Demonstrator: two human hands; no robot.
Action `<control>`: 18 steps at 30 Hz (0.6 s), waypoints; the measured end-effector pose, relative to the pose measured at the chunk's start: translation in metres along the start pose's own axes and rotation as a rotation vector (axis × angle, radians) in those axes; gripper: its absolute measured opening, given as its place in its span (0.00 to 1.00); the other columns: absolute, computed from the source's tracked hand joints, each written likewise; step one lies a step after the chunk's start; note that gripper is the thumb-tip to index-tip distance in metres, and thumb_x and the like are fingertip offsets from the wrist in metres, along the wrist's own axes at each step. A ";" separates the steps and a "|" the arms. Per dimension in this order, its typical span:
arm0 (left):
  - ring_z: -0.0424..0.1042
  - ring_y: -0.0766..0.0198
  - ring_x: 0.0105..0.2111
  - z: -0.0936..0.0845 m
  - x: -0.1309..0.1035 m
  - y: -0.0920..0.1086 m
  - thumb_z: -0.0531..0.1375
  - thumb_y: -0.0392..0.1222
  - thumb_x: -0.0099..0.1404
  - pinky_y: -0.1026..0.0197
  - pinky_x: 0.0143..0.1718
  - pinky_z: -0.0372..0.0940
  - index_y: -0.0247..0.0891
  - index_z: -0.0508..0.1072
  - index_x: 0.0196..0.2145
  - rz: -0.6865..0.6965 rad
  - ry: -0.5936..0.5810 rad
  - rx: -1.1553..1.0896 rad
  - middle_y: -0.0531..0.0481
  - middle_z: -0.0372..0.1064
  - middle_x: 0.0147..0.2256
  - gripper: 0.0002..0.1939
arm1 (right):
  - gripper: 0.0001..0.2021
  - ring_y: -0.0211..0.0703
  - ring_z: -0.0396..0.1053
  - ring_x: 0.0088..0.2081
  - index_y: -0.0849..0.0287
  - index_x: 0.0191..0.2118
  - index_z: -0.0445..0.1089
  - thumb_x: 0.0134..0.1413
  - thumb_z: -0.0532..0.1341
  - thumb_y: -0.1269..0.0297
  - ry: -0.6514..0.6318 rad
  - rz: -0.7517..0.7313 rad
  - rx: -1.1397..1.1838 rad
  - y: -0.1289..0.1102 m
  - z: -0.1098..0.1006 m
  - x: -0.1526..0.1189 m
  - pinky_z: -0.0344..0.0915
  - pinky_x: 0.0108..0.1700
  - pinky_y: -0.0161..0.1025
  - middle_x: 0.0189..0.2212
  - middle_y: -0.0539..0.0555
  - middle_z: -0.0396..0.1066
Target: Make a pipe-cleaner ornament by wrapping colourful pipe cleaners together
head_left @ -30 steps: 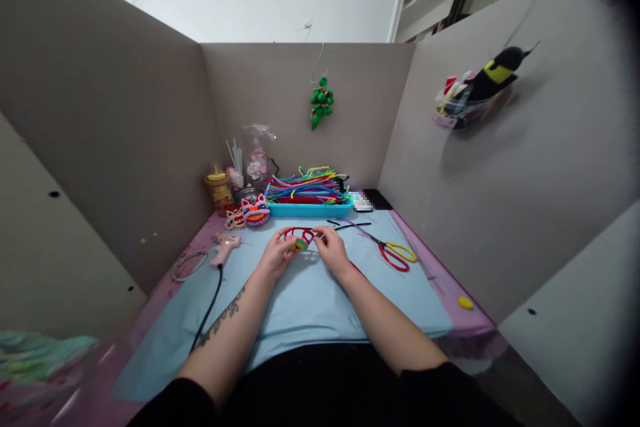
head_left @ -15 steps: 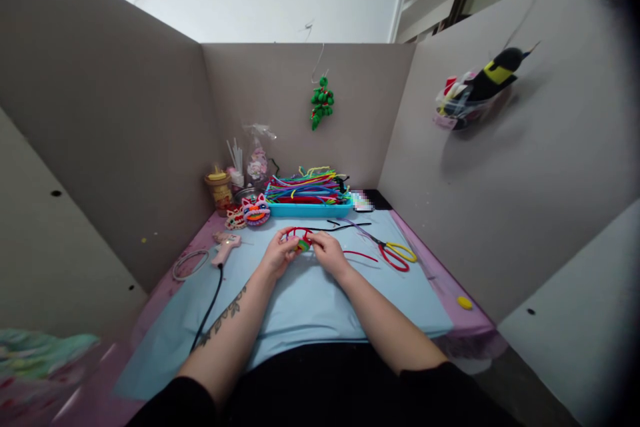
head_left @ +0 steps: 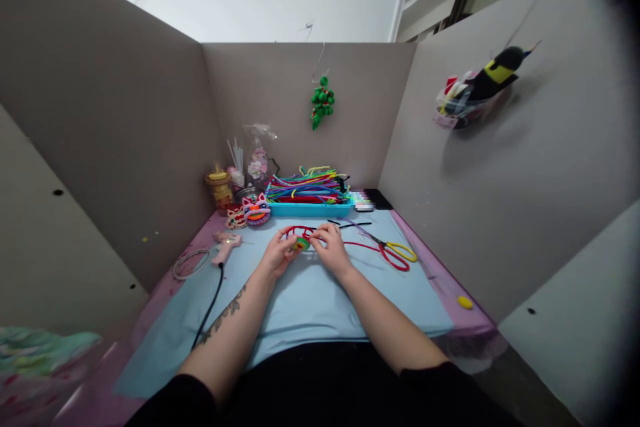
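My left hand [head_left: 279, 252] is closed round a small craft piece [head_left: 301, 244], green and yellow with a looped red frame at its top. At the piece's right side, my right hand [head_left: 330, 247] pinches a red pipe cleaner [head_left: 361, 244], whose long end stretches right toward the scissors [head_left: 395, 255] with red and yellow handles. Black stems [head_left: 355, 224] lie just beyond the right hand. Both hands are over the blue cloth [head_left: 310, 300], and the fingertips partly hide the piece.
A blue tray [head_left: 310, 210] of colourful pipe cleaners stands at the back. To its left are finished lion-like faces [head_left: 257, 210] and a brown cup [head_left: 220, 192]. A pink glue gun [head_left: 227, 248] with a black cord lies left. A phone-like black item [head_left: 377, 199] is behind right.
My right hand has shifted slightly at the piece, and its fingers are raised more. The red pipe cleaner's free end now lies straighter and higher, reaching the scissors. More green shows on the piece.
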State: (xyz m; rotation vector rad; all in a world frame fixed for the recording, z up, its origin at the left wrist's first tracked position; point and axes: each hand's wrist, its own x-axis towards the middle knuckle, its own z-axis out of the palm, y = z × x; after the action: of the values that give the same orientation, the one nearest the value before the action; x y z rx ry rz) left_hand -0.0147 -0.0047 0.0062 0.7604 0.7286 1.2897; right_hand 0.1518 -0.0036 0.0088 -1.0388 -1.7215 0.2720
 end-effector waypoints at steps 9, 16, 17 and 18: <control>0.73 0.65 0.29 0.000 0.000 -0.003 0.69 0.38 0.48 0.65 0.29 0.67 0.38 0.64 0.46 0.011 -0.037 0.046 0.48 0.72 0.32 0.28 | 0.06 0.48 0.58 0.50 0.55 0.24 0.72 0.49 0.61 0.63 -0.062 0.154 0.138 0.005 0.005 -0.001 0.52 0.55 0.49 0.45 0.55 0.62; 0.73 0.64 0.29 0.006 -0.005 -0.003 0.69 0.39 0.47 0.64 0.30 0.67 0.37 0.65 0.45 0.042 -0.035 0.100 0.49 0.72 0.30 0.28 | 0.07 0.48 0.58 0.51 0.56 0.22 0.72 0.45 0.63 0.61 -0.086 0.229 0.210 0.008 0.005 0.000 0.52 0.56 0.48 0.46 0.55 0.63; 0.73 0.64 0.29 0.006 -0.005 -0.003 0.69 0.40 0.47 0.64 0.30 0.67 0.37 0.65 0.45 0.044 -0.035 0.101 0.49 0.72 0.30 0.28 | 0.07 0.48 0.59 0.51 0.56 0.22 0.73 0.45 0.63 0.61 -0.087 0.236 0.218 0.009 0.006 -0.001 0.52 0.56 0.48 0.46 0.55 0.63; 0.73 0.64 0.29 0.007 -0.005 -0.004 0.69 0.40 0.47 0.64 0.30 0.66 0.37 0.65 0.45 0.046 -0.034 0.105 0.49 0.72 0.30 0.28 | 0.07 0.48 0.59 0.51 0.56 0.22 0.73 0.45 0.63 0.60 -0.088 0.242 0.227 0.009 0.006 -0.001 0.53 0.56 0.48 0.46 0.55 0.63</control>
State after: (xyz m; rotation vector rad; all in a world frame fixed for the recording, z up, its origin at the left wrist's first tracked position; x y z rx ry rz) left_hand -0.0080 -0.0110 0.0072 0.8860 0.7598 1.2850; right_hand 0.1512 0.0029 0.0004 -1.0786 -1.5980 0.6605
